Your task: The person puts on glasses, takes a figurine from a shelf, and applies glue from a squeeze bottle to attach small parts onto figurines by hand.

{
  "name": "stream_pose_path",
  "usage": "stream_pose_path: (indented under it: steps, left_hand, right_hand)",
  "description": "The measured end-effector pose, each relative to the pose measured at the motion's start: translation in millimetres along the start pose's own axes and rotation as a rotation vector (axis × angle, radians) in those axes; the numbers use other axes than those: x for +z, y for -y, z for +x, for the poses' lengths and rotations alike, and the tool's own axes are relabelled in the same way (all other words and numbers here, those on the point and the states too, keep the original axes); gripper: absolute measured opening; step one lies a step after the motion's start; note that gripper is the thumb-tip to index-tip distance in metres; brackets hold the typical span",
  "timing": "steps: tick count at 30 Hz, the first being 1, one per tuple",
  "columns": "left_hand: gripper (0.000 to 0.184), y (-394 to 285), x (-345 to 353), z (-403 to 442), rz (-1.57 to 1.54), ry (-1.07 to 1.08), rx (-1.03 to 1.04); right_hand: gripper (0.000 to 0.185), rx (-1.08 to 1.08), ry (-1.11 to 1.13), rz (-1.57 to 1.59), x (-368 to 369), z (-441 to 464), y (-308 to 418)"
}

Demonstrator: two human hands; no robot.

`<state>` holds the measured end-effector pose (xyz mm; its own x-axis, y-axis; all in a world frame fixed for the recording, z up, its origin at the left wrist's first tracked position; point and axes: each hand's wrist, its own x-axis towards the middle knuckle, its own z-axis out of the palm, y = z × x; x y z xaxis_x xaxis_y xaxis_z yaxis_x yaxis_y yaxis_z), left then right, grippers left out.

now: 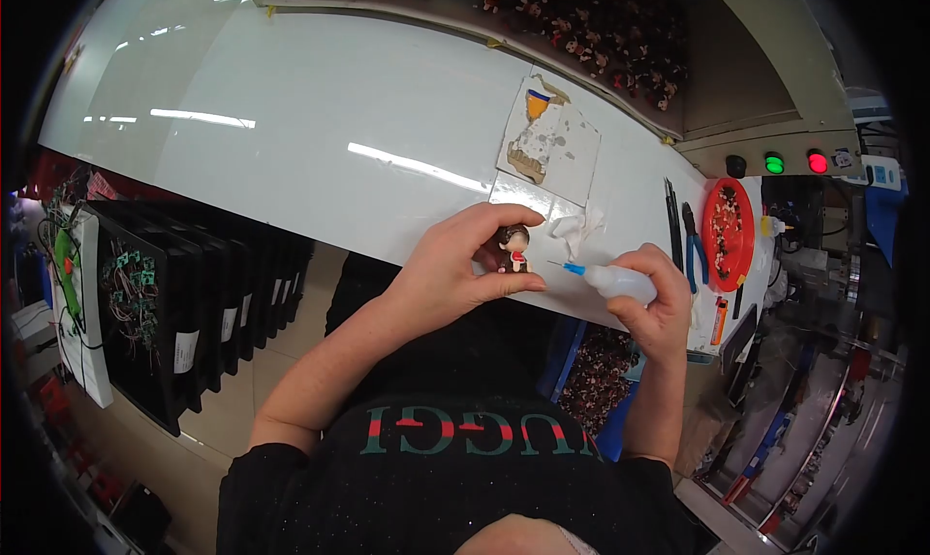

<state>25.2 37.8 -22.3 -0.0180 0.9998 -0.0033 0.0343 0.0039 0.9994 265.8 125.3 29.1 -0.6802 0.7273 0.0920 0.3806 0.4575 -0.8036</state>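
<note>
My left hand (453, 262) holds a small figurine (513, 250) with brown hair and a red-and-white front, gripped between thumb and fingers above the table's near edge. To its right, my right hand (659, 298) is wrapped round a white squeeze bottle (622, 282) with a blue needle tip (573, 268). The needle points left at the figurine, with a gap between them. A crumpled white tissue (573, 231) lies on the table just beyond the needle.
A stained board (552, 134) lies on the white table (320, 100). To the right are pliers (694, 247), a red tray (728, 228) of small parts and an orange lighter (720, 321). Many small figures (572, 32) fill the box at the back. Black racks (184, 293) stand at left.
</note>
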Motion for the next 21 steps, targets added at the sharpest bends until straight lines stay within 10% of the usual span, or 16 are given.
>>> stream_pose_path:
  steps: [21]
  left_hand:
    - [0.054, 1.3, 1.6, -0.5, 0.049, -0.010, 0.040]
  right_hand:
    - [0.036, -0.103, -0.004, -0.290, 11.4, 11.8, 12.6]
